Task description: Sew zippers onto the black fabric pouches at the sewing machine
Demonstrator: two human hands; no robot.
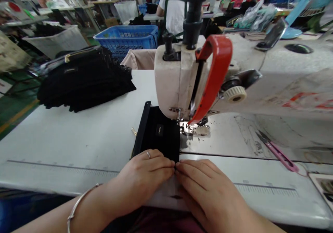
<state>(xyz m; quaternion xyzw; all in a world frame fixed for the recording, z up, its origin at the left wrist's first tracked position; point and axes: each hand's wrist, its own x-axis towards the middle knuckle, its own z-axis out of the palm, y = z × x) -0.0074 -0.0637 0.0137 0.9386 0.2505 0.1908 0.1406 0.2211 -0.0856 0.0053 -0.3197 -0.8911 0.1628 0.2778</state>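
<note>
A black fabric piece (169,144) lies on the machine bed, its right edge at the presser foot (185,127) of the white sewing machine (169,83). It bears a small black label (159,130), and a gold zip pull (133,131) sticks out on its left. My left hand (149,172) rests over the near end, its thumb and fingertips closed on the fabric. Meeting it at the near right corner, my right hand (205,182) pinches the same edge. The part under my fingers is hidden.
Pink-handled snips (279,153) lie on the right of the bed. A stack of black pieces (83,80) sits at the back left. Beyond the table are a blue crate (127,33) and a co-worker (175,10). A red lever guard (218,73) fronts the machine head.
</note>
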